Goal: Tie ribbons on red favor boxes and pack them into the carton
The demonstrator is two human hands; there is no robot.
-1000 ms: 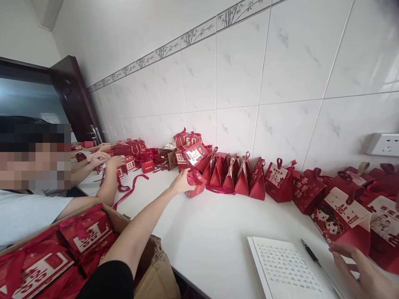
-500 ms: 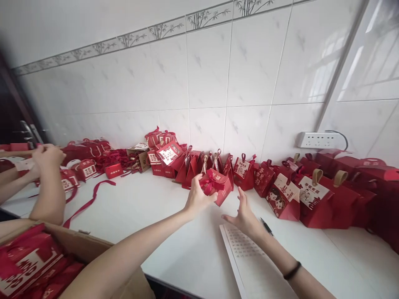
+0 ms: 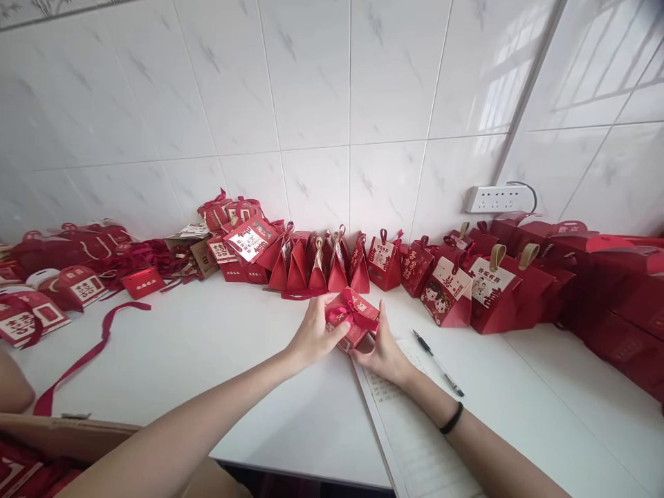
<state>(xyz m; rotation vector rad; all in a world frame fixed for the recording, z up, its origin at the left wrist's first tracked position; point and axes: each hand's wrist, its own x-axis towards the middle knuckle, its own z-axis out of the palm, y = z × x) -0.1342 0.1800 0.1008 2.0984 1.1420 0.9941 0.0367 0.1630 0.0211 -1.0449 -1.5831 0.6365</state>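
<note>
Between my two hands is a small red gift box [image 3: 357, 333] tied with a dark red ribbon bow [image 3: 355, 312]. My left hand [image 3: 317, 330] grips its left side, thumb across the front. On the right side, my right hand [image 3: 382, 351] closes round the lower corner, fingers up along the edge. The box is held tilted above the white table, near the top of a handwritten notebook [image 3: 415, 443]. A black band circles my right wrist. The undersides of the box are hidden by my hands.
Red triangular boxes [image 3: 297, 266] line the wall, with larger red gift bags [image 3: 495, 294] at right. A pen [image 3: 438, 363] lies beside the notebook. A loose ribbon [image 3: 106, 325] and a cardboard carton [image 3: 67, 432] are at left, near another person's arm [image 3: 14, 384]. A power strip [image 3: 501, 198] is on the wall.
My right hand, apart from the gift box before, has come in and taken hold of its right side. The view has turned down and right, leaving little of the other person visible.
</note>
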